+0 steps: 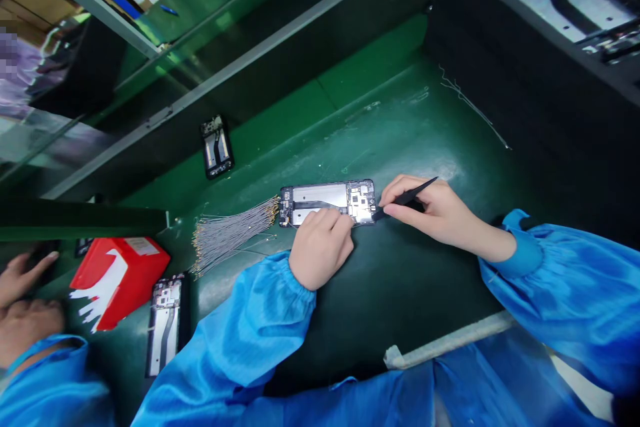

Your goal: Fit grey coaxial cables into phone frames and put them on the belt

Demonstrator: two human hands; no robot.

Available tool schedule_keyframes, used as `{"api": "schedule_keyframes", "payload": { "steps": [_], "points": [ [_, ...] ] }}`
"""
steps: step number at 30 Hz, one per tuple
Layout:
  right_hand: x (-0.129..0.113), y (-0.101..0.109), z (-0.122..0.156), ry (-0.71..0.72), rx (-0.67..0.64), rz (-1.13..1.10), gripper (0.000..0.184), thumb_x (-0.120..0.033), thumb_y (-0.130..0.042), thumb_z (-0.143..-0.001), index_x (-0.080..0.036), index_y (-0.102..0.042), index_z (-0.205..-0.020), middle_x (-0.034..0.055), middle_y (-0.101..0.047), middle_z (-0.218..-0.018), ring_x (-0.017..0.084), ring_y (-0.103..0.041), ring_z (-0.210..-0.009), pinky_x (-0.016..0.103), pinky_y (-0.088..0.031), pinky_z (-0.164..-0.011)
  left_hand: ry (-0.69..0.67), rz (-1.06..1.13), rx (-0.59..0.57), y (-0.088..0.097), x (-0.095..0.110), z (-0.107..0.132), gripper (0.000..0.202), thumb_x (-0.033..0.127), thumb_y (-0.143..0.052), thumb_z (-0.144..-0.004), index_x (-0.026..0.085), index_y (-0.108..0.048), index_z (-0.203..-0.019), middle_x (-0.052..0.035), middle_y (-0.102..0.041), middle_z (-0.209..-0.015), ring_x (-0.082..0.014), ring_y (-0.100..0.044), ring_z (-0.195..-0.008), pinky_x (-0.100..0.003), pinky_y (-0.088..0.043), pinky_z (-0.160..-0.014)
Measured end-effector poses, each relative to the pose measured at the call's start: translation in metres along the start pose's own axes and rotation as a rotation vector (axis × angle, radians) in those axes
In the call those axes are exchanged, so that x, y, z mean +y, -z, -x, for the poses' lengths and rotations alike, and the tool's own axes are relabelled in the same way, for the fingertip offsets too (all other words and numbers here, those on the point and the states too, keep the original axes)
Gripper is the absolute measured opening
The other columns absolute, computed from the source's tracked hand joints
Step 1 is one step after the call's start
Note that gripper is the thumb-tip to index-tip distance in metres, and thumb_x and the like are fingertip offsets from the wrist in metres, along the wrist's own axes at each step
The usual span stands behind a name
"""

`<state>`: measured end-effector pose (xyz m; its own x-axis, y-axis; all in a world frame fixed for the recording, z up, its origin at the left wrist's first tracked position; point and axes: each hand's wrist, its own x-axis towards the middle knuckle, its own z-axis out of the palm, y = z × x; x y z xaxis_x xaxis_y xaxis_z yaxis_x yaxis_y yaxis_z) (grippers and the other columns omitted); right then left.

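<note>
An opened phone (pixel 320 195) with its circuit board exposed lies flat on the green bench, lengthwise from left to right. My left hand (pixel 323 247) rests against its near edge with the fingers curled down. Whatever those fingers hold is hidden beneath them. In my right hand (pixel 433 207) is a pair of black tweezers (pixel 411 196), pinched between thumb and fingers, with the tips at the phone's right near corner by the board. A bundle of thin grey cables (pixel 233 230) with gold-coloured ends lies just left of the phone.
Another opened phone (pixel 217 147) lies farther back; one more (pixel 165 327) is at the near left. Beside it stands a red box (pixel 143 273) with white strips. A co-worker's hands (pixel 30 320) are at far left. A black foam block (pixel 500 80) holding phone parts stands right.
</note>
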<state>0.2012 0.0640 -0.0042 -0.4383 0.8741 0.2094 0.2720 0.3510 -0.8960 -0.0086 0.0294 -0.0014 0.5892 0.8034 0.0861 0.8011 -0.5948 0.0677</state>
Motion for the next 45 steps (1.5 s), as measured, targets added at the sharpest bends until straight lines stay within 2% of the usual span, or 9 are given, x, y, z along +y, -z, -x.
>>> {"api": "schedule_keyframes", "payload": {
  "steps": [3, 21, 34, 38, 41, 45],
  "points": [
    [0.0, 0.0, 0.0, 0.003, -0.001, 0.005, 0.006, -0.025, -0.054, -0.079, -0.02, -0.058, -0.078, 0.0032, -0.062, -0.078, 0.016, -0.058, -0.072, 0.031, -0.047, -0.067, 0.007, -0.012, 0.025, -0.003, 0.0, 0.0, 0.017, 0.016, -0.038, -0.083, 0.017, -0.054, -0.076, -0.0034, -0.049, -0.07, -0.0171, -0.044, -0.068, -0.028, -0.035, -0.062],
    [0.001, -0.001, 0.0, 0.022, -0.023, 0.01, 0.006, -0.023, -0.056, -0.079, -0.018, -0.058, -0.08, 0.0039, -0.063, -0.08, 0.015, -0.059, -0.074, 0.029, -0.047, -0.067, -0.021, 0.003, 0.004, 0.0, -0.002, 0.001, 0.018, 0.015, -0.038, -0.083, 0.016, -0.054, -0.074, -0.0039, -0.05, -0.07, -0.0168, -0.044, -0.069, -0.028, -0.037, -0.063],
    [-0.002, -0.005, 0.002, 0.325, -0.167, 0.177, 0.005, -0.013, -0.048, -0.081, -0.016, -0.052, -0.082, 0.0046, -0.059, -0.076, 0.015, -0.055, -0.072, 0.028, -0.044, -0.063, -0.04, 0.064, 0.032, 0.005, -0.002, -0.002, 0.017, 0.015, -0.038, -0.083, 0.016, -0.054, -0.077, -0.0035, -0.051, -0.07, -0.0157, -0.044, -0.067, -0.026, -0.037, -0.061],
    [-0.003, -0.006, 0.002, 0.312, -0.177, 0.186, 0.006, -0.014, -0.046, -0.082, -0.016, -0.052, -0.083, 0.0051, -0.059, -0.077, 0.015, -0.055, -0.073, 0.029, -0.045, -0.064, -0.057, 0.113, 0.033, 0.004, -0.004, -0.003, 0.017, 0.017, -0.039, -0.085, 0.015, -0.055, -0.079, -0.0038, -0.052, -0.072, -0.0155, -0.045, -0.068, -0.026, -0.039, -0.061],
    [-0.004, -0.002, -0.003, 0.251, -0.176, 0.113, 0.006, -0.018, -0.048, -0.082, -0.016, -0.054, -0.082, 0.0048, -0.059, -0.079, 0.014, -0.056, -0.073, 0.028, -0.046, -0.066, -0.071, 0.128, 0.028, 0.001, -0.005, -0.004, 0.018, 0.02, -0.04, -0.086, 0.015, -0.055, -0.078, -0.0035, -0.052, -0.072, -0.0154, -0.046, -0.068, -0.025, -0.039, -0.061],
    [-0.003, 0.007, -0.016, 0.232, -0.118, 0.108, 0.014, -0.011, -0.043, -0.082, -0.017, -0.055, -0.086, 0.0069, -0.059, -0.095, 0.015, -0.056, -0.088, 0.03, -0.046, -0.078, -0.031, 0.174, 0.036, -0.003, -0.003, -0.009, 0.016, 0.02, -0.04, -0.086, 0.016, -0.053, -0.079, -0.0027, -0.051, -0.074, -0.0146, -0.048, -0.069, -0.024, -0.04, -0.062]
  ]
}}
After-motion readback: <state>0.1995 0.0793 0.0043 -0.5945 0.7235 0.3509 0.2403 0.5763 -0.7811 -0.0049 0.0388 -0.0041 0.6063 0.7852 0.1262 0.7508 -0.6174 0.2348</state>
